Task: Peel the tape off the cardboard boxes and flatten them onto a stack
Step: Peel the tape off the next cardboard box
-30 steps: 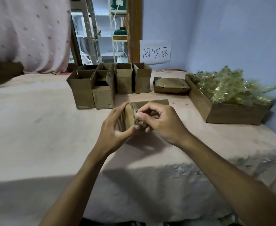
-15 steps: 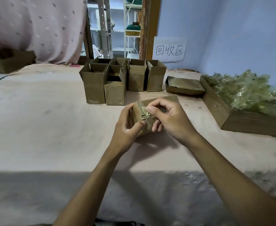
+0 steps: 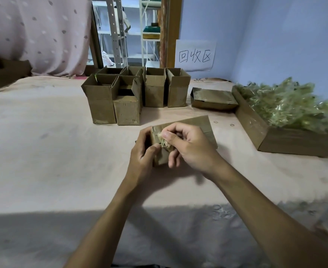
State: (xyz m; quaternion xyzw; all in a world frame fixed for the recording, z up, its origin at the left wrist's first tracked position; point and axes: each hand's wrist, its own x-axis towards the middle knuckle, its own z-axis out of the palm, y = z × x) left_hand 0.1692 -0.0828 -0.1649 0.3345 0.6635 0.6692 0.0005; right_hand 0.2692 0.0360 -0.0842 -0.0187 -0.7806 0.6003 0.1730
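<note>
At the centre of the frame, a person holds a small closed cardboard box just above a cloth-covered surface. The box's long axis runs from the lower left, near the person, up and away to the right. The left hand grips the near left end, its fingers curled round the corner. The right hand comes in from the right and lies over the box top. Its thumb and forefinger pinch a crumpled tuft of clear tape that is lifted off the near end face. The tape sits between the two hands, so the right hand is the one placed to pull. Judging by the box's lie, a pull along the long axis, up and to the right, would likely strip the seam while the left hand braces.

In the upper centre stands a cluster of open boxes. Just right of them lies a low flattened stack. At the right edge, a cardboard tray holds a heap of discarded tape.
</note>
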